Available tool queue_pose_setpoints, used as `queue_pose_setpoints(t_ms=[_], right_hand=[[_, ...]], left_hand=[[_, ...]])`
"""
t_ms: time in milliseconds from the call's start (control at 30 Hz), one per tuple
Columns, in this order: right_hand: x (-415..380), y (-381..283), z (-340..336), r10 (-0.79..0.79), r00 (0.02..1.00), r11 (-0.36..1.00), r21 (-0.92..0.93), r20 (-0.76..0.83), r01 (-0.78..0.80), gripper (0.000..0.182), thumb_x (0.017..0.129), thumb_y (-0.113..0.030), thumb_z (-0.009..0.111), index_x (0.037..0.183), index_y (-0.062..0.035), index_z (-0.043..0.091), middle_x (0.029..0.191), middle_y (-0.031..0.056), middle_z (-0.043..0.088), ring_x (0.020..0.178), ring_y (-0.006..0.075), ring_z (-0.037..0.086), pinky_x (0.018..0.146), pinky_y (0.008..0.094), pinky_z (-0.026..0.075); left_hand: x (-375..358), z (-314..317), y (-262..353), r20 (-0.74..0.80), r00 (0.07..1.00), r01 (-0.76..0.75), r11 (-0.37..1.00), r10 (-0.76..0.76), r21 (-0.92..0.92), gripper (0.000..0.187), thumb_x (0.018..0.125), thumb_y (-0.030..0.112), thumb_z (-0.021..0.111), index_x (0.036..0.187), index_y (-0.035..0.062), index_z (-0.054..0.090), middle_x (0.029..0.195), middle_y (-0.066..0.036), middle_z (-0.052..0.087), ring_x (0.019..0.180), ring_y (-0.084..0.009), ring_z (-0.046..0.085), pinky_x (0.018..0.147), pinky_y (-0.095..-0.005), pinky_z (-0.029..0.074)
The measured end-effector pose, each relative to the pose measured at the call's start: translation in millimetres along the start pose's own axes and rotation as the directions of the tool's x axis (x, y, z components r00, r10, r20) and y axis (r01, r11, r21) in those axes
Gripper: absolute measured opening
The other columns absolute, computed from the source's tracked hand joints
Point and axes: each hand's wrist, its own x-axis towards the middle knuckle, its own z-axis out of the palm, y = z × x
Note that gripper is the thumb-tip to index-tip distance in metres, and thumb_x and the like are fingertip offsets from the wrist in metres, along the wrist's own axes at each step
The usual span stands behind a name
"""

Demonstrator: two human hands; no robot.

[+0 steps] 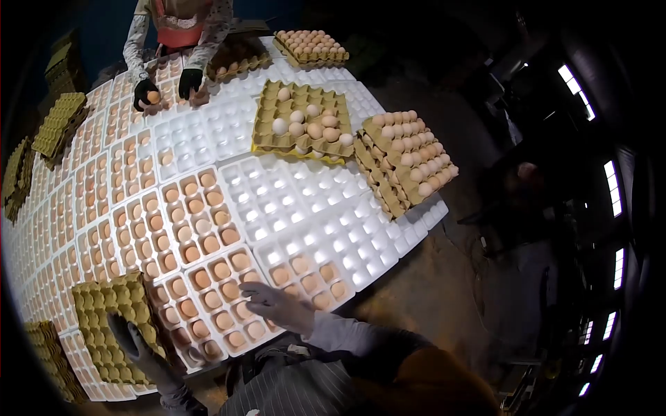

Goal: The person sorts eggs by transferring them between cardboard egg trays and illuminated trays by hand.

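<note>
My right hand (276, 303), in a light glove, rests with fingers spread over the white egg tray (229, 295) in front of me, which is filled with brown eggs; it holds nothing that I can see. My left hand (132, 338), also gloved, grips the near edge of an empty yellow-brown pulp egg tray (107, 312) lying on top of the white trays at the lower left.
White trays cover the table, filled with eggs (146, 229) on the left and bare (298, 201) on the right. A pulp tray holding some eggs (302, 119) and a full stack (409, 152) lie at right. Another person's dark-gloved hands (166, 89) hold eggs at the far side.
</note>
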Motion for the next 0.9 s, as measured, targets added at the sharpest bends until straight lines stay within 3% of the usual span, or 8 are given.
queue_pose_setpoints(t_ms=[233, 367, 467, 500, 567, 600, 667, 900], right_hand=[[96.9, -100.9, -298.9, -0.477, 0.734, 0.879, -0.271, -0.485, 0.392, 0.06, 0.095, -0.022, 0.062, 0.145, 0.0019, 0.039, 0.137, 0.0173, 0.052, 0.122, 0.0249, 0.054, 0.102, 0.0349, 0.044], [196.9, -143.5, -404.8, -0.434, 0.768, 0.891, -0.099, -0.471, 0.442, 0.066, 0.096, -0.022, 0.064, 0.146, 0.0063, 0.033, 0.136, 0.0187, 0.052, 0.122, 0.0225, 0.053, 0.101, 0.0345, 0.045], [253.7, -145.5, -428.4, -0.467, 0.634, 0.88, -0.395, -0.616, 0.265, 0.089, 0.088, -0.048, 0.066, 0.151, 0.0018, 0.027, 0.145, 0.0305, 0.042, 0.135, 0.0412, 0.043, 0.112, 0.0449, 0.035], [253.3, -161.9, -429.2, -0.343, 0.62, 0.905, -0.425, -0.706, 0.016, 0.097, 0.086, -0.054, 0.066, 0.152, 0.0019, 0.022, 0.147, 0.0315, 0.038, 0.136, 0.0436, 0.041, 0.112, 0.0481, 0.035], [272.7, -167.2, -445.6, -0.115, 0.582, 0.918, -0.309, -0.805, -0.247, 0.11, 0.083, -0.066, 0.061, 0.154, 0.0036, 0.013, 0.154, 0.0337, 0.027, 0.135, 0.0523, 0.038, 0.111, 0.0564, 0.033], [308.0, -147.7, -469.9, -0.001, 0.414, 0.966, -0.108, -0.91, -0.234, 0.09, 0.089, -0.056, 0.064, 0.147, 0.0062, 0.033, 0.142, 0.0274, 0.05, 0.119, 0.0368, 0.056, 0.101, 0.042, 0.045], [325.4, -111.4, -532.1, -0.036, 0.813, 0.999, -0.039, -0.581, 0.017, 0.057, 0.101, -0.047, 0.048, 0.129, 0.0021, 0.061, 0.127, 0.0145, 0.066, 0.109, 0.0273, 0.064, 0.095, 0.0375, 0.049], [291.8, -140.1, -507.5, 0.115, 0.816, 0.99, -0.003, -0.566, -0.142, 0.063, 0.102, -0.053, 0.042, 0.138, -0.0021, 0.054, 0.131, 0.014, 0.063, 0.112, 0.0288, 0.063, 0.096, 0.0403, 0.05]], left_hand=[[64.7, 283.1, 54.2, 0.405, 0.914, 0.127, 0.956, -0.009, -0.265, 0.048, 0.103, 0.014, 0.052, 0.146, -0.0023, 0.042, 0.146, -0.017, 0.049, 0.131, -0.0222, 0.051, 0.109, -0.0327, 0.041], [143.2, 420.3, 32.6, 0.543, 0.804, -0.372, 0.918, 0.242, 0.141, 0.047, 0.102, 0.02, 0.053, 0.142, -0.0024, 0.044, 0.145, -0.026, 0.047, 0.13, -0.0301, 0.054, 0.109, -0.0345, 0.041], [190.4, 480.9, 29.6, 0.62, 0.72, -0.499, 0.853, 0.311, 0.152, 0.057, 0.103, 0.042, 0.049, 0.136, -0.0045, 0.05, 0.133, -0.024, 0.057, 0.12, -0.0309, 0.059, 0.104, -0.034, 0.043], [191.4, 490.7, 43.3, 0.632, 0.775, -0.083, 0.989, -0.01, 0.118, 0.068, 0.101, 0.055, 0.045, 0.134, -0.0039, 0.054, 0.121, -0.023, 0.063, 0.115, -0.0296, 0.06, 0.1, -0.0332, 0.044], [201.4, 507.1, 54.1, 0.751, 0.641, 0.147, 0.985, -0.161, 0.086, 0.065, 0.102, 0.053, 0.046, 0.139, -0.0005, 0.052, 0.121, -0.019, 0.064, 0.107, -0.0247, 0.061, 0.094, -0.0323, 0.046], [209.0, 513.7, 53.0, 0.81, 0.523, 0.313, 0.944, -0.266, 0.107, 0.063, 0.104, 0.05, 0.043, 0.144, 0.0016, 0.048, 0.125, -0.016, 0.064, 0.107, -0.0207, 0.06, 0.096, -0.0311, 0.046], [223.5, 518.8, 40.5, 0.891, 0.439, -0.167, 0.964, -0.113, 0.205, 0.065, 0.101, 0.054, 0.044, 0.141, 0.0037, 0.05, 0.116, -0.016, 0.066, 0.098, -0.0217, 0.062, 0.091, -0.033, 0.048], [236.4, 559.6, -11.8, 0.904, 0.395, -0.202, 0.945, -0.164, 0.259, 0.06, 0.089, 0.053, 0.054, 0.132, 0.013, 0.046, 0.099, -0.022, 0.068, 0.087, -0.0339, 0.065, 0.084, -0.0409, 0.05]])
